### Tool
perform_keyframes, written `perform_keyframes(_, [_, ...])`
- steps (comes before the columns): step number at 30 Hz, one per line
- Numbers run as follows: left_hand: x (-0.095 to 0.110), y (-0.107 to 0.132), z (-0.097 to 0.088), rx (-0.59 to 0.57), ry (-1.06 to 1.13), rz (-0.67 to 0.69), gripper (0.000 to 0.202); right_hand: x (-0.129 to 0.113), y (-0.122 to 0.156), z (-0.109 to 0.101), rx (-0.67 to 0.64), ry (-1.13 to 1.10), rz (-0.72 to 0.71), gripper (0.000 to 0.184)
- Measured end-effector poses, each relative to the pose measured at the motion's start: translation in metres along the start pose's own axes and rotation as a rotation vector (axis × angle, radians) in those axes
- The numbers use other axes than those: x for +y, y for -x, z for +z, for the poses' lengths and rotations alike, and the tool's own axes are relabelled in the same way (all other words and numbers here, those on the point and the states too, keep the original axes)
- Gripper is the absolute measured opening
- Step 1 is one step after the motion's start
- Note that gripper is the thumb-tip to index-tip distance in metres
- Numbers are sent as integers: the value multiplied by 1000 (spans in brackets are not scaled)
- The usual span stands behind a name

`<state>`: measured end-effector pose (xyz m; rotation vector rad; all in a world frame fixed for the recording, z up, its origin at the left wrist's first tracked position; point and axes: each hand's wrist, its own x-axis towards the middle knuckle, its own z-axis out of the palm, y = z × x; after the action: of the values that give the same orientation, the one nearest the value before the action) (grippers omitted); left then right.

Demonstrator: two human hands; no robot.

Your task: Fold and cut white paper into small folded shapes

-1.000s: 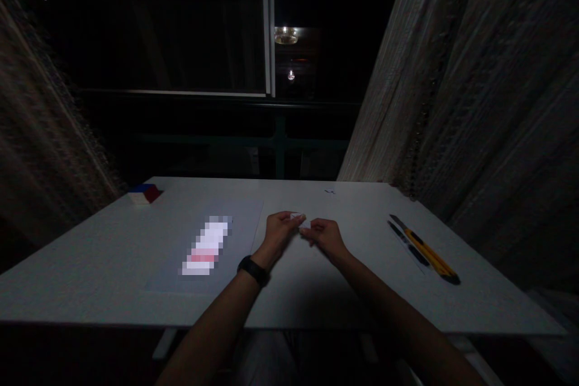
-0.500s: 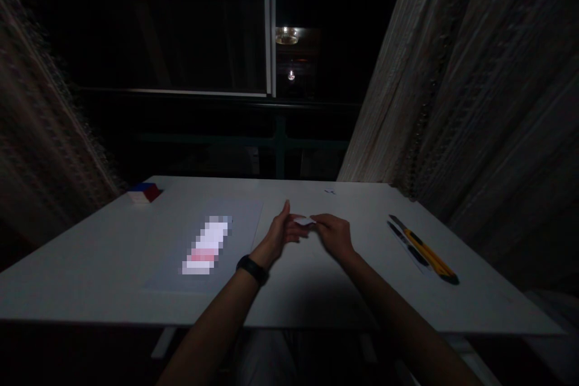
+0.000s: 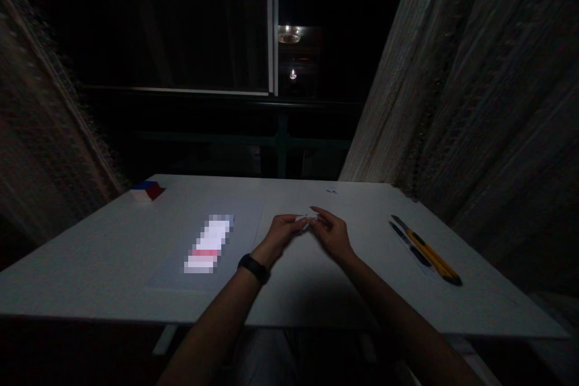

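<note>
A small white piece of paper is pinched between my two hands over the middle of the white table. My left hand, with a dark band on the wrist, grips its left side between thumb and fingers. On the right side, the fingertips of my right hand close on the same piece. Dim light hides the finer folds or marks on it.
To the left, a lit, blurred-out screen rests on a pale sheet. A red, white and blue block stands at the back left. On the right lie a yellow cutter knife and a pen. Small scraps lie near the back edge.
My left hand has turned over from palm open with fingers stretched to a pinch on the paper. The right hand's fingers have shifted on it, and the hands are closer together.
</note>
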<state>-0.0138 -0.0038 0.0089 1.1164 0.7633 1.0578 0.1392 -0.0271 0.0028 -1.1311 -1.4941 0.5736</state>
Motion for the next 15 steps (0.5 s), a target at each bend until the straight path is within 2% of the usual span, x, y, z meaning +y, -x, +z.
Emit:
perform_keyframes(4, [2,1,2,-34,-82,-9,35,0,-2,3,93,11,78,40])
perform_keyframes(8, [3,2,1,-85,-154,-17,34,-2,-2,1,57,40,36,35])
perform_keyframes(12, [0,1,-1,-31,-276,3,29,-3,0,-1,-50,171,-102,29])
perform_keyframes(15, [0,-1,-3,67,-213,18,33,-2,2,-1,-27,243,-169,34])
